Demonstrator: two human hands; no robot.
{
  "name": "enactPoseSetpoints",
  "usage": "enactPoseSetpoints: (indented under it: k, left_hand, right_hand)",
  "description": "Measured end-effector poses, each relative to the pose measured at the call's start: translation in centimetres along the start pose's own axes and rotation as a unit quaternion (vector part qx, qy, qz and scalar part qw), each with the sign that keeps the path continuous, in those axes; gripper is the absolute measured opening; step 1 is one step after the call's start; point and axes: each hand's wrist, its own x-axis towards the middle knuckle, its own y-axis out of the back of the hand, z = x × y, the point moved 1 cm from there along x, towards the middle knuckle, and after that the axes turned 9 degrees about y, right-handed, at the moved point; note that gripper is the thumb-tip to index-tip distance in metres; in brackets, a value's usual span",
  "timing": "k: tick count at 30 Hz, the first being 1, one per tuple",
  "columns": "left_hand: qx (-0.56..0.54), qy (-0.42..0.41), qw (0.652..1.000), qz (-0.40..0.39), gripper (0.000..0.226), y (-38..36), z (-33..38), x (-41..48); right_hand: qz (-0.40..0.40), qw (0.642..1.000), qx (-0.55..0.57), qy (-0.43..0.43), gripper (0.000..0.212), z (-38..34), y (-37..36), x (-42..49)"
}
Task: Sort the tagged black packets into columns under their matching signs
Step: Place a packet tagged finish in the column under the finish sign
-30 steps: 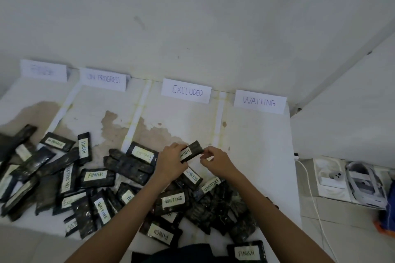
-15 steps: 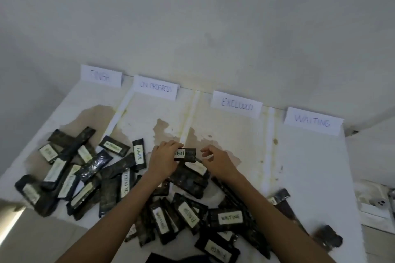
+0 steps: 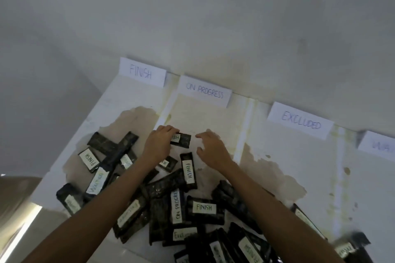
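While you are looking down through the head camera, your left hand [image 3: 159, 145] is gripping a flat, glossy black rectangular packet [image 3: 182, 140] by its left end. Your fingers are curling over its top edge and covering the start of its white tag, so only the letters ISH are showing. The packet is sitting level and crosswise in the lane under the white paper ON PROGRESS sign [image 3: 205, 91]. It is just right of the pale strip [image 3: 164, 111] dividing that lane from the one under the white paper FINISH sign [image 3: 142, 72]. Whether it is touching the surface or hanging just over it cannot be told.

Your right hand [image 3: 210, 147] is hovering just beside the packet's right end, apart from it, with fingers loosely bent and spread, holding nothing.

Both your forearms are reaching over the heap of black tagged packets [image 3: 204, 207] sprawling across the near part of the stained white table [image 3: 320, 166]. Tags in it are reading FINISH, WAITING, ON PROGRESS and EXCLUDED.

Further right, the white paper EXCLUDED sign [image 3: 300, 120] is standing against the wall. A fourth white paper sign [image 3: 378, 145] is being cut off by the right edge, its letters blurred.
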Motion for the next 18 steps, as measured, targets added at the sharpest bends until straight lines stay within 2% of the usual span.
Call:
enactPoseSetpoints:
  k: [6, 15, 18]
  left_hand:
    - [-0.019, 0.016, 0.999, 0.030, 0.046, -0.5, -6.8, 5.9]
    - [-0.008, 0.031, 0.993, 0.111, 0.055, 0.9, -13.3, 14.5]
    - [0.000, 0.035, 0.994, 0.102, 0.056, 1.2, -15.0, 16.4]
  right_hand:
    - [-0.022, 0.997, -0.067, 0.025, 0.050, 0.5, -4.0, 6.3]
    - [0.037, 0.978, -0.165, 0.126, 0.048, 2.6, -7.6, 12.8]
    - [0.052, 0.971, -0.187, 0.137, 0.050, 2.9, -8.0, 12.7]
